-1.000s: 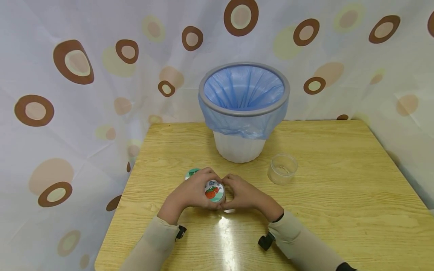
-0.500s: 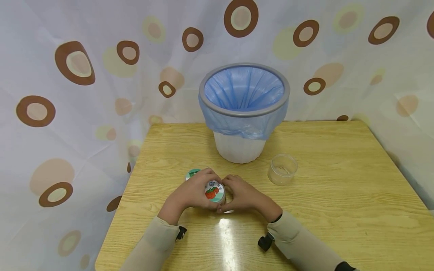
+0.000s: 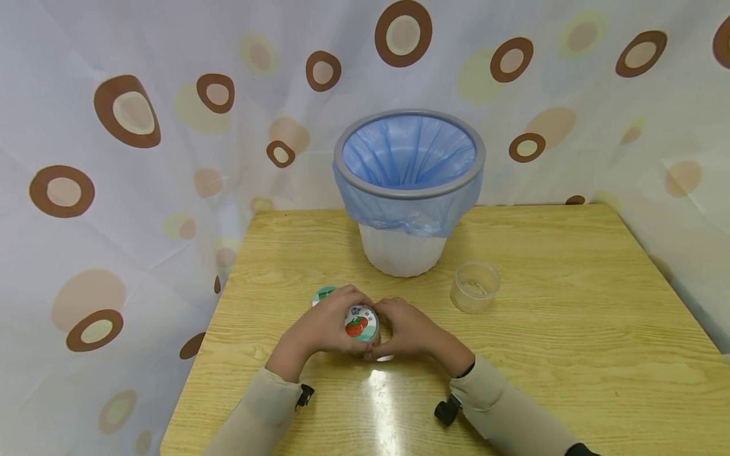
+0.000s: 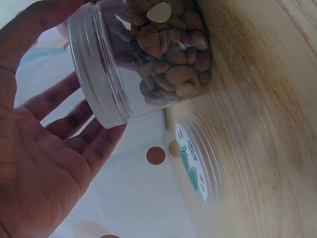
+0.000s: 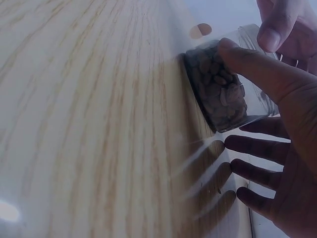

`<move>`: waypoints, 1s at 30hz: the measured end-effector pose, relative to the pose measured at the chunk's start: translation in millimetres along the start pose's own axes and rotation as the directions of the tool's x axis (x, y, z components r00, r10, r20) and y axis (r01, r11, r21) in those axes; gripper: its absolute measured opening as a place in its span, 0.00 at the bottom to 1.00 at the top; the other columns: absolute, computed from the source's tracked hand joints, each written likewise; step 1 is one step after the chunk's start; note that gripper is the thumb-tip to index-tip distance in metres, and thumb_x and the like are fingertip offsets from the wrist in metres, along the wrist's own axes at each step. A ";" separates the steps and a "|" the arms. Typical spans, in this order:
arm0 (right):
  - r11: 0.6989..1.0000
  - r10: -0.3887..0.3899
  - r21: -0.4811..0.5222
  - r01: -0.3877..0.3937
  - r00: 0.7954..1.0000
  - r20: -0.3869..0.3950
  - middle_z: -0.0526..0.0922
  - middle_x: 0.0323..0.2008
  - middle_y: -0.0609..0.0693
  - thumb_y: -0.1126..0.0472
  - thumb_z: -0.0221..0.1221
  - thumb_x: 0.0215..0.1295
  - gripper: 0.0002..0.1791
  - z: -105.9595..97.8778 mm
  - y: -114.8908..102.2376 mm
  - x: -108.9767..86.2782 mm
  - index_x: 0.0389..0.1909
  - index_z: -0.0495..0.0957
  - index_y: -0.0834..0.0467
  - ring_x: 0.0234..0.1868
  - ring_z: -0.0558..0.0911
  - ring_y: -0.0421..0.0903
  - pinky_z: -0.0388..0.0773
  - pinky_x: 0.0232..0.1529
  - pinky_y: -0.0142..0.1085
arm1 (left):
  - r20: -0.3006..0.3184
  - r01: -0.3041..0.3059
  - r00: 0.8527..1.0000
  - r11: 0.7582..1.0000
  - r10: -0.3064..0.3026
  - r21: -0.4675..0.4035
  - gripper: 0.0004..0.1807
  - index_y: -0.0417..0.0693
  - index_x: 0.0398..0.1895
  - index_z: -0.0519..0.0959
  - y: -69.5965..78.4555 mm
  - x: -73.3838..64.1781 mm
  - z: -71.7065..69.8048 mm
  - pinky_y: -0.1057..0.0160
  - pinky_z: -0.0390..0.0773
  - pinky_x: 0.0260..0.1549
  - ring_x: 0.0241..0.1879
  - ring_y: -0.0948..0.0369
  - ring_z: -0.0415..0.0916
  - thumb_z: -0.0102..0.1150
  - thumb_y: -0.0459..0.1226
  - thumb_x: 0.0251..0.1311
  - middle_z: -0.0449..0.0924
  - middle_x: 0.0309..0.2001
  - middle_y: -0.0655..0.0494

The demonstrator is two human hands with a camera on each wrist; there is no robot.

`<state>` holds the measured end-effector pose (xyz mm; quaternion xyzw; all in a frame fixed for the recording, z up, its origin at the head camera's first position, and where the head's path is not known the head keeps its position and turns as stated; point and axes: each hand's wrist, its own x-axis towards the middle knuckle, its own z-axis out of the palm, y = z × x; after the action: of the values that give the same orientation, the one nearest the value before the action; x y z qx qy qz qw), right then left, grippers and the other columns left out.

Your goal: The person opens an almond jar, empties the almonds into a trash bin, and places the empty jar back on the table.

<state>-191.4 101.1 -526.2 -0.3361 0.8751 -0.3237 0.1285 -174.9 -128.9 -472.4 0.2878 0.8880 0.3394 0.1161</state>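
A clear jar (image 4: 166, 94) of brown almond-like nuts stands on the table between my hands. Its round lid (image 3: 360, 324) carries a label with red tomatoes and is on the jar. My left hand (image 3: 329, 324) curls round the lid from the left side. From the right, my right hand (image 3: 409, 334) holds the jar's body, its thumb against the wall and the other fingers round the far side, as the right wrist view shows. A second lid (image 4: 194, 158) with a green plant label lies flat on the table, partly behind my left hand in the head view.
An open clear tub (image 3: 476, 288) stands to the right on the wooden table (image 3: 570, 316). Behind the hands is a white waste bin (image 3: 402, 253) with a grey rim and blue liner. Patterned curtains (image 3: 171, 190) hang round the table.
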 end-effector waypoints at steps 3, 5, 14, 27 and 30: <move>1.000 -0.005 0.016 0.005 1.000 0.000 0.84 0.49 0.32 0.31 0.80 0.47 0.40 0.7 0.2 -0.1 0.60 0.82 0.43 0.52 0.81 0.37 0.77 0.63 0.44 | -0.008 -0.004 1.000 1.000 0.004 -0.006 0.37 0.49 0.61 0.83 -0.2 0.0 0.2 0.63 0.81 0.47 0.47 0.62 0.77 0.84 0.48 0.44 0.80 0.52 0.60; 1.000 -0.010 0.023 0.011 1.000 -0.002 0.84 0.49 0.31 0.32 0.80 0.47 0.40 0.7 0.2 -0.1 0.60 0.81 0.43 0.52 0.81 0.36 0.77 0.64 0.44 | -0.011 -0.007 1.000 1.000 0.006 -0.012 0.37 0.48 0.61 0.83 0.4 0.1 -0.1 0.63 0.82 0.46 0.47 0.62 0.77 0.84 0.48 0.45 0.80 0.52 0.59; 0.991 -0.026 0.129 0.027 1.000 -0.005 0.84 0.46 0.28 0.36 0.82 0.47 0.34 0.0 0.9 -0.8 0.55 0.81 0.38 0.49 0.83 0.33 0.82 0.57 0.40 | -0.018 -0.025 1.000 1.000 0.025 -0.014 0.34 0.47 0.58 0.85 2.4 2.5 -0.4 0.65 0.82 0.44 0.45 0.62 0.78 0.83 0.48 0.47 0.80 0.51 0.59; 0.968 -0.019 0.250 0.016 1.000 0.011 0.83 0.54 0.32 0.46 0.82 0.52 0.40 -3.0 0.1 -7.6 0.66 0.76 0.40 0.54 0.83 0.35 0.81 0.58 0.39 | -0.072 -0.052 0.996 0.998 0.049 -0.043 0.31 0.50 0.57 0.84 1.2 5.2 2.1 0.63 0.84 0.43 0.44 0.62 0.78 0.82 0.49 0.50 0.79 0.51 0.59; 0.966 -0.012 0.260 0.012 1.000 0.001 0.82 0.55 0.32 0.44 0.82 0.52 0.42 -3.0 0.5 -8.2 0.68 0.74 0.40 0.55 0.82 0.35 0.81 0.59 0.40 | -0.084 -0.059 0.995 0.998 0.056 -0.038 0.31 0.49 0.59 0.83 0.9 5.4 2.6 0.62 0.84 0.43 0.45 0.62 0.77 0.81 0.49 0.52 0.78 0.52 0.59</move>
<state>-186.9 108.4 -524.2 -0.3221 0.8229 -0.4359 0.1707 -177.8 -123.8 -473.8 0.2964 0.8762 0.3724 0.0752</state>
